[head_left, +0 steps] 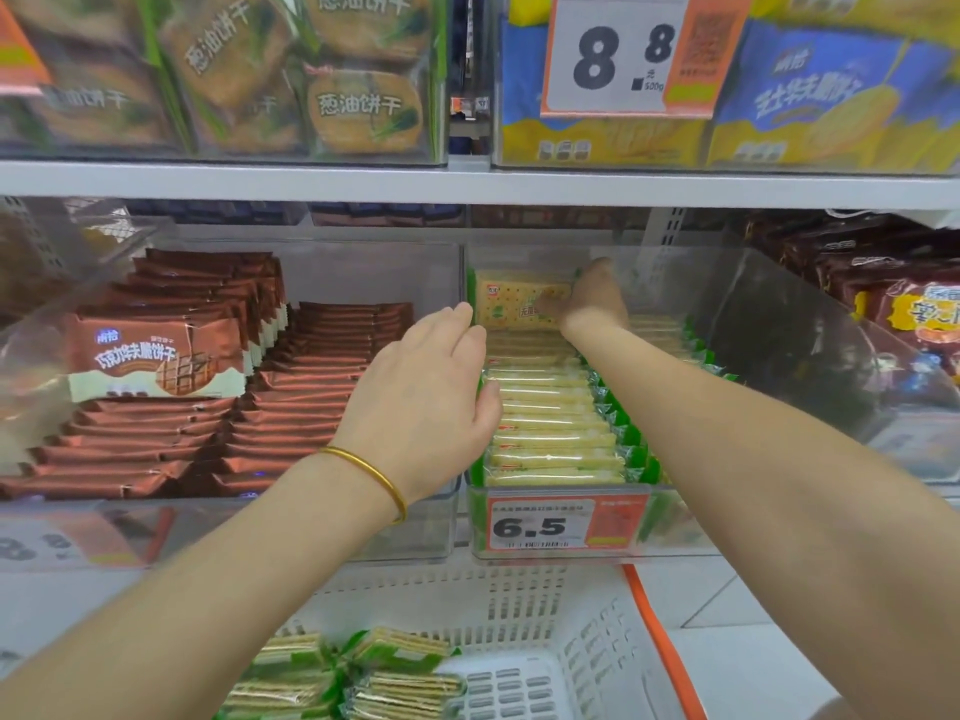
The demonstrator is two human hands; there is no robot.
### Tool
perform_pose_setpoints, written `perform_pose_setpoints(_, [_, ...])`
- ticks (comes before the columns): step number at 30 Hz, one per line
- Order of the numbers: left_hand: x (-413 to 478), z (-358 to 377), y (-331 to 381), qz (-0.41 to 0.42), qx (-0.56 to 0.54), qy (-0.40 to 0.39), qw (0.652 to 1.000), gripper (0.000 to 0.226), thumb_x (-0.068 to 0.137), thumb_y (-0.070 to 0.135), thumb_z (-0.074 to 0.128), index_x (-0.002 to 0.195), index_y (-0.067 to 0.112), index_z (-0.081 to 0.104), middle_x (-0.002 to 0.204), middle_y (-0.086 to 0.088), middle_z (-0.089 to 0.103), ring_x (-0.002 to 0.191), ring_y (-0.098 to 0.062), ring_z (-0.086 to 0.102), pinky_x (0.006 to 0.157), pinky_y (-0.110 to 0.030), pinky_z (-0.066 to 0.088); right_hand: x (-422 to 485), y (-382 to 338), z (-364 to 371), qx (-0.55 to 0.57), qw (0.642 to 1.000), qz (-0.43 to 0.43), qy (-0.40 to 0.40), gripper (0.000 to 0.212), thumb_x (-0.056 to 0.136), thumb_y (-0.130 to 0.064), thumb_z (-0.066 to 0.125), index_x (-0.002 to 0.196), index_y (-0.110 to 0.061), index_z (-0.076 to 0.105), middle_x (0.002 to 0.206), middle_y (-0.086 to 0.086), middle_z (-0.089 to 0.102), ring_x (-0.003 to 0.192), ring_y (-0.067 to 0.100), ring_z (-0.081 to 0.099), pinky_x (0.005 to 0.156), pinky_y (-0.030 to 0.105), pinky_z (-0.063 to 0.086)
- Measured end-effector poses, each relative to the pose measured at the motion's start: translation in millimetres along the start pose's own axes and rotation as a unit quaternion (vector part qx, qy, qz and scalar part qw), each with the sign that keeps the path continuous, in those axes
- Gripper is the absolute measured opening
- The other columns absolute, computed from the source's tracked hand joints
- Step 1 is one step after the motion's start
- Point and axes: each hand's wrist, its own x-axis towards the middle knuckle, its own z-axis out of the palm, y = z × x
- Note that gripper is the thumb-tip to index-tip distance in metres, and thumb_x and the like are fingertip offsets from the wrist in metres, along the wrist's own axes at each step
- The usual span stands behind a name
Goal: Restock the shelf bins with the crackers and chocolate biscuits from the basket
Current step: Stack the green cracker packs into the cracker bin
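In the clear plastic shelf bin (675, 532), the right hand (592, 298) pinches the rearmost yellow-and-green film-wrapped cracker packet (511, 304). The left hand (426, 376) rests open-fingered on the packed row (550, 428). The packets are probably light, brittle and slick, so hold the flat faces gently. More lie in the white slatted basket (571, 641).

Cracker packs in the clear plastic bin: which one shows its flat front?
The yellow-and-green cracker pack at the very back of the clear plastic bin, gripped by the right hand. The other packs stand edge-up, showing only thin sides.
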Motion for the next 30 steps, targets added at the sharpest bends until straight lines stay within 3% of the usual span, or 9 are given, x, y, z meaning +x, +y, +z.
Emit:
perform_pose_setpoints(9, [-2,-2,3,-0.017,-0.010,-0.016,1.000,0.061,0.091,0.040,0.025,0.144,0.010,0.033,0.155,-0.006,0.023,0.142,-0.018,0.021,0.114,-0.035,0.027,-4,2,-16,0.018,0.999,0.022,-0.015,0.080,0.082,-0.031,0.074,0.138,-0.003,0.025,0.129,0.016,0.054,0.116,0.032,0.056,0.082,0.035,0.048])
perform_pose_setpoints(13, [-2,-1,2,-0.014,-0.008,-0.021,1.000,0.054,0.097,0.035,0.036,0.146,0.014,0.029,0.157,-0.003,0.018,0.143,-0.015,0.018,0.115,-0.033,0.024,-22,3,-36,0.080,0.997,-0.009,-0.003,0.061,0.084,-0.020,0.073,0.129,-0.001,0.037,0.117,0.012,0.055,0.108,0.026,0.056,0.089,0.033,0.047])
perform_pose_setpoints(15, [-2,-1,2,-0.016,-0.009,-0.021,1.000,0.054,0.097,0.035,0.036,0.147,0.015,0.028,0.157,-0.002,0.018,0.143,-0.015,0.017,0.115,-0.033,0.023,-42,4,-48,0.107,0.993,-0.051,-0.009,0.047,0.085,-0.016,0.070,0.120,-0.001,0.043,0.099,0.006,0.054,0.095,0.023,0.057,0.086,0.035,0.051])
perform_pose_setpoints(18, [-4,-1,4,-0.026,-0.018,-0.003,0.999,0.054,0.098,0.036,0.036,0.147,0.016,0.027,0.157,-0.003,0.017,0.143,-0.017,0.017,0.115,-0.035,0.022,-77,5,-64,0.128,0.986,-0.100,-0.046,0.030,0.087,-0.011,0.066,0.107,-0.010,0.043,0.091,0.003,0.053,0.092,0.026,0.061,0.081,0.040,0.055])
perform_pose_setpoints(21, [-15,-5,10,-0.017,-0.043,0.065,0.997,0.050,0.096,0.036,0.037,0.139,0.012,0.042,0.150,-0.009,0.034,0.137,-0.023,0.032,0.109,-0.042,0.032,-112,4,-78,0.146,0.978,-0.118,-0.092,0.020,0.089,-0.007,0.062,0.095,-0.016,0.046,0.096,0.006,0.057,0.087,0.024,0.064,0.062,0.027,0.053])
perform_pose_setpoints(25, [-69,-3,22,0.041,-0.115,0.169,0.978,0.037,0.089,0.024,0.043,0.118,0.008,0.059,0.127,-0.008,0.056,0.116,-0.028,0.052,0.093,-0.045,0.043,-190,13,-96,0.254,0.937,-0.133,-0.197,0.018,0.087,-0.002,0.063,0.085,-0.016,0.051,0.080,0.006,0.058,0.065,0.015,0.067,0.048,0.028,0.051])
perform_pose_setpoints(28, [-135,24,24,0.056,-0.123,0.142,0.981,0.028,0.086,0.015,0.049,0.109,0.009,0.063,0.116,-0.005,0.060,0.106,-0.027,0.054,0.086,-0.042,0.042,-243,41,-80,0.191,0.902,-0.134,-0.363,0.012,0.087,-0.002,0.063,0.087,-0.010,0.055,0.070,0.005,0.060,0.060,0.016,0.066,0.046,0.028,0.049])
perform_pose_setpoints(30, [-172,52,16,0.057,-0.113,0.062,0.990,0.027,0.086,0.017,0.047,0.106,0.011,0.064,0.112,-0.003,0.061,0.102,-0.024,0.054,0.083,-0.041,0.044,-261,64,-48,0.036,0.880,-0.144,-0.451,0.006,0.089,-0.007,0.061,0.092,-0.010,0.057,0.076,0.005,0.060,0.071,0.021,0.067,0.053,0.033,0.050])
